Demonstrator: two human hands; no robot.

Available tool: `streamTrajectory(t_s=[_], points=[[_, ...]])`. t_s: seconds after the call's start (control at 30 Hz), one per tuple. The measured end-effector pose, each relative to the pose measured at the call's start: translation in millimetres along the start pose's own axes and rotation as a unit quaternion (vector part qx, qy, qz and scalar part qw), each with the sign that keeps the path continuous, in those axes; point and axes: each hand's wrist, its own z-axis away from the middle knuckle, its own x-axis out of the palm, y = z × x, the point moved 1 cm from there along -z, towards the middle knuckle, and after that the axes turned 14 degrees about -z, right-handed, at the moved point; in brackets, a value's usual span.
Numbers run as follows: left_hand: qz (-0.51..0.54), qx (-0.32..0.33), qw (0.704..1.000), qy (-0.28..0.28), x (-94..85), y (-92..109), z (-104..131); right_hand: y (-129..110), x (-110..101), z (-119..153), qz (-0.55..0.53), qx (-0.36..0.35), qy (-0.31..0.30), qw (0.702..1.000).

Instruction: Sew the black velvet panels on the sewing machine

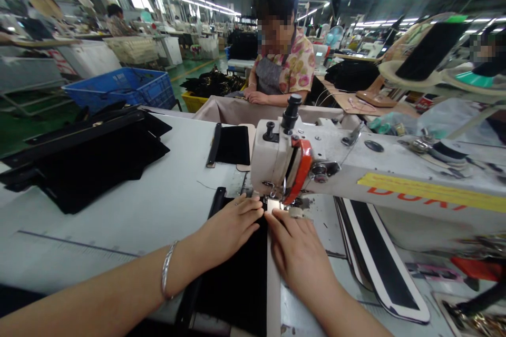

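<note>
A black fabric panel [241, 279] with a pale strip [272, 295] along its right edge lies under the head of a sewing machine [272, 158]. My left hand [229, 221] rests flat on the panel, fingers stretched toward the presser foot. On the pale strip's side, my right hand [294, 237] lies with its fingertips pressing down close to the foot. Both hands are open, and their fingertips almost meet. The needle area is lit but partly hidden by the machine's red guard [299, 171]. Behind the foot is another black piece [233, 145] with a dark bar on its edge.
A pile of black panels [103, 158] occupies the table's left side. White-edged black strips [385, 258] lie right of the needle, under the machine arm. Beyond the table are a blue crate [122, 89], a yellow bin [193, 101] and a seated co-worker [280, 68]. Thread cones [430, 50] stand right.
</note>
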Motion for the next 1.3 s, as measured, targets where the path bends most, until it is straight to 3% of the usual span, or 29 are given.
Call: streamTrajectory(t_s=[0.13, 0.33, 0.47, 0.63, 0.87, 1.3], points=[[-0.005, 0.021, 1.0, -0.013, -0.1, 6.4, 18.4, -0.8, 0.4, 2.2, 0.0, 0.001, -0.006, 1.0], [-0.034, 0.089, 0.983, -0.159, -28.9, 49.8, 60.8, 0.7, 1.9, 1.8, 0.013, -0.004, 0.003, 1.0], [-0.111, 0.169, 0.969, -0.141, -41.2, 62.7, 71.3, 0.4, 1.9, 0.9, 0.011, -0.01, 0.013, 1.0], [-0.156, 0.21, 0.959, -0.107, -31.1, 51.0, 72.6, 1.0, 2.8, 1.1, 0.014, -0.006, 0.004, 1.0], [-0.146, 0.215, 0.964, -0.062, -16.6, 28.5, 66.5, 1.7, 1.3, -0.9, 0.018, -0.008, -0.01, 1.0], [-0.193, 0.231, 0.953, -0.033, -13.5, 1.5, 37.6, 4.2, 2.1, -1.6, 0.011, -0.01, -0.021, 1.0]])
